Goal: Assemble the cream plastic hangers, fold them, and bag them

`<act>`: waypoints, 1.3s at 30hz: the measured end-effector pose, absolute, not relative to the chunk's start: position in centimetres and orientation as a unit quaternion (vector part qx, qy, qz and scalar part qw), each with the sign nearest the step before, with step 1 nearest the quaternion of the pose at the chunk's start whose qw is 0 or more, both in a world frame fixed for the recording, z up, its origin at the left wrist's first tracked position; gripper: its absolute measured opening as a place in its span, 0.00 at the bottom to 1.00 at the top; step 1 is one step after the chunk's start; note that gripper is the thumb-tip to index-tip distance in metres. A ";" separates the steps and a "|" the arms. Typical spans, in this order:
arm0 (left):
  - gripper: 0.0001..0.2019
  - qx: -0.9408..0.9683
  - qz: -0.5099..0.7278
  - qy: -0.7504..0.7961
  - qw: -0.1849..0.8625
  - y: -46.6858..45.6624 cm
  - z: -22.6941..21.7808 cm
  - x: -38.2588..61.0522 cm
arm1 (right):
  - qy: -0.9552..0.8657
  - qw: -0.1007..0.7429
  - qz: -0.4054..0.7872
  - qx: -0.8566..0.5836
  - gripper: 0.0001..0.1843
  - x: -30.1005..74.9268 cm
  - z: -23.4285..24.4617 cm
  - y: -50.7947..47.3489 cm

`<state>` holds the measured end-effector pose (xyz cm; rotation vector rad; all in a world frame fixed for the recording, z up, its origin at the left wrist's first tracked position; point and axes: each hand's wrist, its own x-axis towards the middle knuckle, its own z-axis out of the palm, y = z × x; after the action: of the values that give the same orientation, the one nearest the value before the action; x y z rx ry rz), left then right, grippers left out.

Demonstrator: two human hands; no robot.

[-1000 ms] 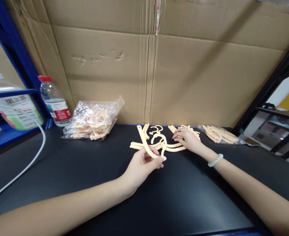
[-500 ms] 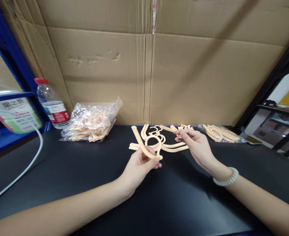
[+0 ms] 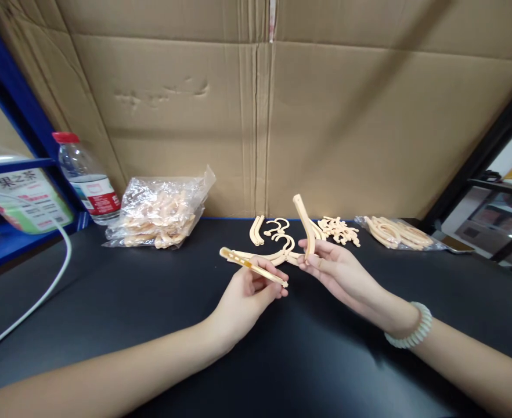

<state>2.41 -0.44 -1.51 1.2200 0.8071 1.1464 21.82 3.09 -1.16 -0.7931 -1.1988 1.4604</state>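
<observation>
Between the fingers of my left hand (image 3: 251, 293) is a cream plastic hanger piece (image 3: 256, 268), turned edge-on and pointing to the upper left. My right hand (image 3: 336, 267) pinches a curved hanger arm (image 3: 305, 223) by its lower end, with the other end raised. The two pieces are apart. Behind my hands lie hangers (image 3: 277, 256) with hooks, partly hidden by my fingers. Farther back are two loose hanger arms (image 3: 256, 230), loose hooks (image 3: 277, 225) and a pile of small cream parts (image 3: 338, 230).
A clear bag of cream parts (image 3: 160, 215) sits at the back left beside a red-capped bottle (image 3: 91, 186). Another bag of hanger pieces (image 3: 397, 233) lies at the back right, near a phone-like flat object (image 3: 455, 244). A white cable (image 3: 42, 299) crosses the left side. Cardboard (image 3: 186, 116) stands behind.
My right hand has brought a hanger arm left from the back and raised it upright. The piece in my left hand has turned edge-on.
</observation>
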 end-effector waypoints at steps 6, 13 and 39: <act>0.15 0.528 0.498 0.346 0.594 -0.3 -1.6 2.4 | -0.578 0.484 0.573 -0.322 0.13 21.3 -1.6 2.7; 0.13 0.540 0.495 0.350 0.584 -0.3 -1.6 2.3 | -0.627 0.447 0.565 -0.298 0.11 20.9 -1.1 2.3; 0.14 0.552 0.482 0.381 0.564 -0.5 -1.5 2.7 | -0.667 0.447 0.529 -0.277 0.06 20.8 -1.0 1.8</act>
<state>2.66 -0.54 -1.46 1.2978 0.8964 1.1336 20.76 1.81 -0.99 -0.6847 -1.6503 1.3087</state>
